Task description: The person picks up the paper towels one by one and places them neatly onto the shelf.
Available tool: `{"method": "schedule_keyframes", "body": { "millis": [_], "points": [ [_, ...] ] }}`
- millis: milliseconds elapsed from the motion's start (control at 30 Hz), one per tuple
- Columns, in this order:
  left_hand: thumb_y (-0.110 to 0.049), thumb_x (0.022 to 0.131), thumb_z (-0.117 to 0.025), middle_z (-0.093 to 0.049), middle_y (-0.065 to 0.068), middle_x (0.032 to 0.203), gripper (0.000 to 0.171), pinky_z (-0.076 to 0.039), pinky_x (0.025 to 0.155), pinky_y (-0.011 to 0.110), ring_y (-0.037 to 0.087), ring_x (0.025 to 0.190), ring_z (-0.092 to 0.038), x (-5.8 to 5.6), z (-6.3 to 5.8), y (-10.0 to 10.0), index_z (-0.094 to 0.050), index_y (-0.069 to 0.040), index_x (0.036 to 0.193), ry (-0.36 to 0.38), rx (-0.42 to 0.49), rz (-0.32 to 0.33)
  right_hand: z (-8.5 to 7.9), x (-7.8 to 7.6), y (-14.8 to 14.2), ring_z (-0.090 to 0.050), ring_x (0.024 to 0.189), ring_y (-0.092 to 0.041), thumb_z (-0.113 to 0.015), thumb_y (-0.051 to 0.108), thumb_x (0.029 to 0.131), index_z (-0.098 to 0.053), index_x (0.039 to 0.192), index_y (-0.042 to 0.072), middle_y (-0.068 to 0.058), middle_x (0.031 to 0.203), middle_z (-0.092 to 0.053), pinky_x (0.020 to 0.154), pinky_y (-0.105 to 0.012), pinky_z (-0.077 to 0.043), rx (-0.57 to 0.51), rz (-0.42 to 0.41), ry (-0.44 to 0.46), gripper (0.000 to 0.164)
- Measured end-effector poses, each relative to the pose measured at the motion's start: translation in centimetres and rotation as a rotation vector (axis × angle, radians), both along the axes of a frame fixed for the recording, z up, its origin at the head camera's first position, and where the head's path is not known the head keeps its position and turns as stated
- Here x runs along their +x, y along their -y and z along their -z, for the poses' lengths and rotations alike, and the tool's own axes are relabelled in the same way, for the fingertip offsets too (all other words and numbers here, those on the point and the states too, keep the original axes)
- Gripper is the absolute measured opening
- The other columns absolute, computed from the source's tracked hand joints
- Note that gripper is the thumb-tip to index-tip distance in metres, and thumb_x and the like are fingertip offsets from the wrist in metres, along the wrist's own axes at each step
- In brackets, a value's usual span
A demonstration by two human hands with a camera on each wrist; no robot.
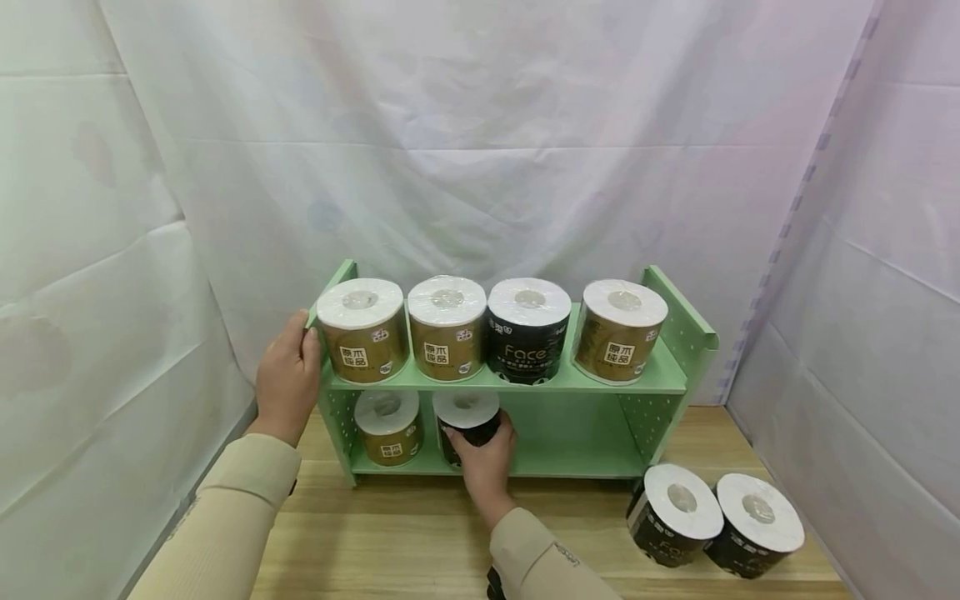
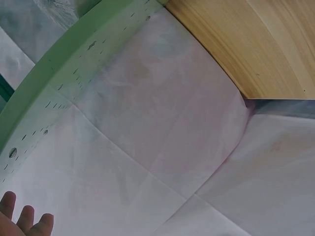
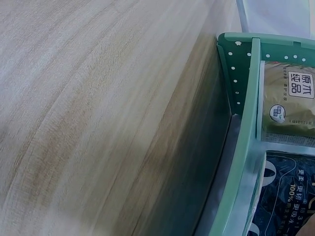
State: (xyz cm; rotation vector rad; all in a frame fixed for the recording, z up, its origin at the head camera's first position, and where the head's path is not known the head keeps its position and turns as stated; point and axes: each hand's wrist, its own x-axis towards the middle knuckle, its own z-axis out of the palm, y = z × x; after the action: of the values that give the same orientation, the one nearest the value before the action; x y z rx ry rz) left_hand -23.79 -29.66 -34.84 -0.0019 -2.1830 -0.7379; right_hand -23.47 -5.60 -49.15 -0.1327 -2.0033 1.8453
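Observation:
At the left of a two-tier green shelf [image 1: 585, 433], my left hand [image 1: 288, 375] holds the upper front edge of the side panel. Several of its fingertips [image 2: 44, 223] show beside that panel in the left wrist view. My right hand [image 1: 489, 462] grips a black-wrapped toilet paper roll [image 1: 467, 410] standing on the lower tier. In the right wrist view, this black roll [image 3: 283, 196] fills the lower right corner, with only a sliver of my hand showing. Beside it stands a brown-wrapped roll [image 1: 388, 427], apart from the gripped one.
Two brown rolls [image 1: 363, 342] [image 1: 447, 337], a black roll [image 1: 528, 342] and a brown roll [image 1: 621, 342] stand on the upper tier. Two black rolls [image 1: 671, 525] [image 1: 753, 533] stand at the right on the wooden table [image 1: 390, 542]. White cloth [image 1: 480, 167] hangs around it.

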Motion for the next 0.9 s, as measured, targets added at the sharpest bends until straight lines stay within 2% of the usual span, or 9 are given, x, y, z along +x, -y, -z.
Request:
{"method": "schedule_keyframes", "body": {
  "millis": [300, 567, 900],
  "points": [
    [-0.021, 0.102, -0.041, -0.058, 0.023, 0.093, 0.028, -0.041, 0.074, 0.058, 0.041, 0.081, -0.050, -0.2, 0.1, 0.1, -0.053, -0.006, 0.122, -0.003, 0.003, 0.000, 0.3, -0.3, 0.5, -0.037, 0.124, -0.035, -0.087, 0.022, 0.069, -0.042, 0.135, 0.002, -0.020, 0.131, -0.040, 0.104, -0.053, -0.034, 0.022, 0.034, 0.000, 0.083],
    [-0.020, 0.102, -0.041, -0.056, 0.021, 0.087, 0.026, -0.039, 0.069, 0.056, 0.039, 0.077, -0.048, -0.1, 0.0, -0.1, -0.053, -0.006, 0.119, -0.009, -0.003, 0.002, 0.6, -0.7, 1.0, -0.038, 0.122, -0.035, -0.088, 0.020, 0.067, -0.040, 0.134, 0.001, -0.021, 0.129, -0.042, 0.104, -0.052, -0.035, 0.044, 0.072, 0.020, 0.084],
    [-0.020, 0.102, -0.041, -0.057, 0.021, 0.089, 0.025, -0.039, 0.069, 0.057, 0.040, 0.077, -0.048, -0.1, 0.1, 0.0, -0.053, -0.005, 0.118, -0.009, -0.007, -0.006, 0.5, -0.8, 2.2, -0.038, 0.120, -0.039, -0.090, 0.021, 0.064, -0.041, 0.131, -0.002, -0.026, 0.127, -0.042, 0.102, -0.053, -0.036, 0.055, 0.121, 0.051, 0.087]
  ]
}}
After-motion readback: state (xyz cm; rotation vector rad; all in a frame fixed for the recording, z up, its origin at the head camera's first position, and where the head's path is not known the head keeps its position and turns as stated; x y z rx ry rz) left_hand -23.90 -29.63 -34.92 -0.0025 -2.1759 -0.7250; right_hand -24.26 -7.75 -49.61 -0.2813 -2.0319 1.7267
